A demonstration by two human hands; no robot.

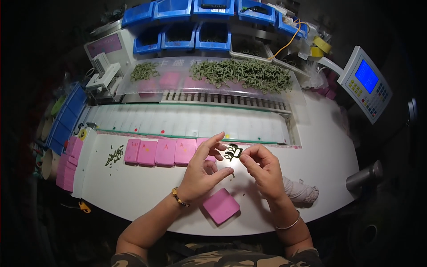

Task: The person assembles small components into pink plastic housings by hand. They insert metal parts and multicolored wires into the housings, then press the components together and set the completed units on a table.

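Over the white table my right hand [264, 171] pinches a small dark green piece [232, 152] between thumb and forefinger. The piece looks like a wax pattern with rounded, looped branches. My left hand [199, 174] is just to the left of it, fingers apart and thumb held away, gripping nothing that shows. Whether a left fingertip touches the piece I cannot tell. Below and between my hands a pink square block [221, 206], like a rubber mould, lies flat on the table. A tiny green scrap sits near my left thumb.
Pink blocks [165, 153] stand in a row behind my left hand, with green bits [114, 155] left of them. Many green pieces [242, 73] lie on a clear shelf. A grey cloth [300, 191] rests at right, near a metal cylinder [364, 175] and a control panel [366, 84].
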